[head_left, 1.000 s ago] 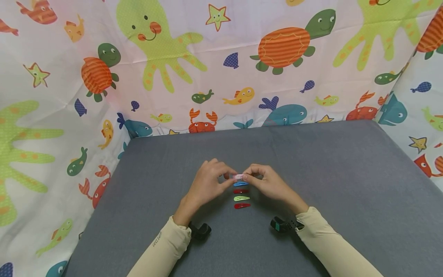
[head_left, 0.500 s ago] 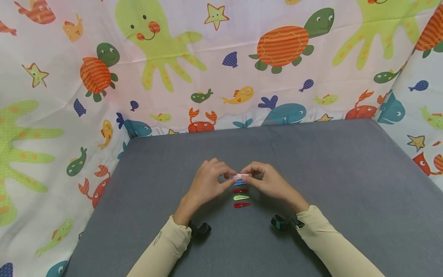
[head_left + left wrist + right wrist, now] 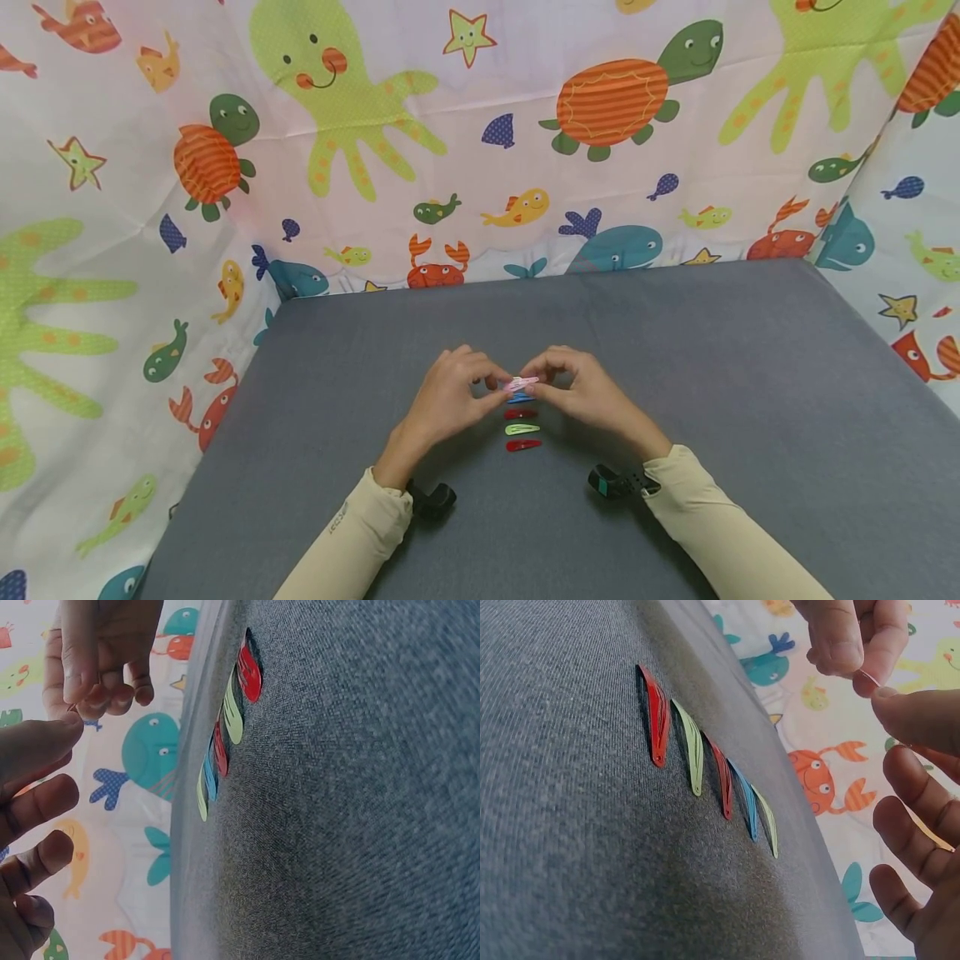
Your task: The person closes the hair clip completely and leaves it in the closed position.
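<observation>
A pink snap hair clip (image 3: 521, 384) is held above the table between both hands. My left hand (image 3: 456, 390) pinches its left end between thumb and forefinger. At its right end, the thumb and forefinger of my right hand (image 3: 576, 388) hold it. In the wrist views the fingers hide most of this clip; only a thin edge shows. Below the hands lies a column of hair clips: blue (image 3: 521, 399), dark red (image 3: 521, 414), light green (image 3: 522, 429) and red (image 3: 523, 446). Another light green clip (image 3: 766, 821), beyond the blue one, is hidden in the head view.
The clips lie on a grey cloth-covered table (image 3: 712, 375). A curtain (image 3: 480, 167) printed with sea animals hangs behind it and along the sides. Each wrist wears a black camera device, one left (image 3: 435, 502) and one right (image 3: 609, 483).
My right thumb and fingertips have shifted slightly on the pink clip, so more of its length shows and it looks a little tilted. My left hand stays nearly still, and the clips below have not moved.
</observation>
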`<state>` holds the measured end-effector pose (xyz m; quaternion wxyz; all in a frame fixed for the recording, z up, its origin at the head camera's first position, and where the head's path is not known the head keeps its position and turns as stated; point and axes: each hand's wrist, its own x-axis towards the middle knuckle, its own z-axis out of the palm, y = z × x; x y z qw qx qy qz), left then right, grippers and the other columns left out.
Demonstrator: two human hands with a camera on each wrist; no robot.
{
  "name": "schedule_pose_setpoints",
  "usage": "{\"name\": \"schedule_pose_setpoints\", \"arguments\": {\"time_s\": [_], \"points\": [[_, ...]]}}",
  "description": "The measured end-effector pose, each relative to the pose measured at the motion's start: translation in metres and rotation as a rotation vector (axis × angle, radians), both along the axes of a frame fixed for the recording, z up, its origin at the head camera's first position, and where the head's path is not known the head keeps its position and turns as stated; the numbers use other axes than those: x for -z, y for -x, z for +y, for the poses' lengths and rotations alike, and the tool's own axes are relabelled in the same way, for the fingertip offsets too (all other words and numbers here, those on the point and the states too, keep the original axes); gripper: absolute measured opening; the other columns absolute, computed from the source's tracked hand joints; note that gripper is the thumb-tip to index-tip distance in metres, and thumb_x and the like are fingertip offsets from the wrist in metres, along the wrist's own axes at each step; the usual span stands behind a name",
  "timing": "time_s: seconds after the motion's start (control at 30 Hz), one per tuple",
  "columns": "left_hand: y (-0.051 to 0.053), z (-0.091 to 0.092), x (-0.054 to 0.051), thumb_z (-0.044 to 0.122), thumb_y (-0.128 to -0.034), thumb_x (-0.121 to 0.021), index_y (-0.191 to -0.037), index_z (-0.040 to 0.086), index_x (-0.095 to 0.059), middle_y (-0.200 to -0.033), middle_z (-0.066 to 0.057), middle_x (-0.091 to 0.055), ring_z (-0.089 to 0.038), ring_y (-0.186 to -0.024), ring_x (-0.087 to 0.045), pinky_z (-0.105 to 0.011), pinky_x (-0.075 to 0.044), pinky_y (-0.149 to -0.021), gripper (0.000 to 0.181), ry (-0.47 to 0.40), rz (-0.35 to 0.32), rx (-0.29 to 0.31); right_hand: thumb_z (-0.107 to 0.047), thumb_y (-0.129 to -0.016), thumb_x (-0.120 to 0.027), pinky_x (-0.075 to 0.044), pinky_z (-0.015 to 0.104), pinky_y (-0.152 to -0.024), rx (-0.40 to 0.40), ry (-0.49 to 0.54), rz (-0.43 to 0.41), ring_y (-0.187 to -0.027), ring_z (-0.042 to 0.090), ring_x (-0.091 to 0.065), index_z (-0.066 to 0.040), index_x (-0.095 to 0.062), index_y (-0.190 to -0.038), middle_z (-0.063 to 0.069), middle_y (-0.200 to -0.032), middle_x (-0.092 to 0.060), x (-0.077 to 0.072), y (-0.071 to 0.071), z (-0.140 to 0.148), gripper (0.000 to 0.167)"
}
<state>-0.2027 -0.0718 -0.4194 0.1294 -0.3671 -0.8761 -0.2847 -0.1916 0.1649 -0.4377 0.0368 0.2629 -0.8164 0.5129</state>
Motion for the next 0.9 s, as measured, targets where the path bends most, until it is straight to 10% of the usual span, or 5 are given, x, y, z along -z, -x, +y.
{"name": "schedule_pose_setpoints", "arguments": {"time_s": [0.37,0.9], "points": [[-0.004,-0.005,0.003,0.026,-0.0846,-0.085,-0.095,0.022,-0.081,-0.078,0.011,-0.068,-0.015,-0.078,-0.056,-0.030,-0.036,-0.074,0.012,0.123,-0.142,0.046,-0.012,-0.083,-0.084,-0.042,0.043,-0.077,-0.066,-0.166,0.156,-0.081,0.025,-0.058,-0.021,-0.080,-0.094,-0.011,-0.084,-0.067,0.003,-0.004,0.000,0.014],[-0.011,-0.004,0.013,0.031,-0.0825,-0.086,-0.087,0.027,-0.080,-0.064,0.015,-0.053,-0.004,-0.068,-0.046,-0.025,-0.035,-0.067,0.008,0.253,-0.310,0.139,-0.019,-0.084,-0.083,-0.029,0.035,-0.079,-0.151,-0.326,0.108,-0.085,0.010,-0.052,-0.025,-0.078,-0.088,-0.012,-0.087,-0.068,0.007,-0.019,-0.002,0.009]]}}
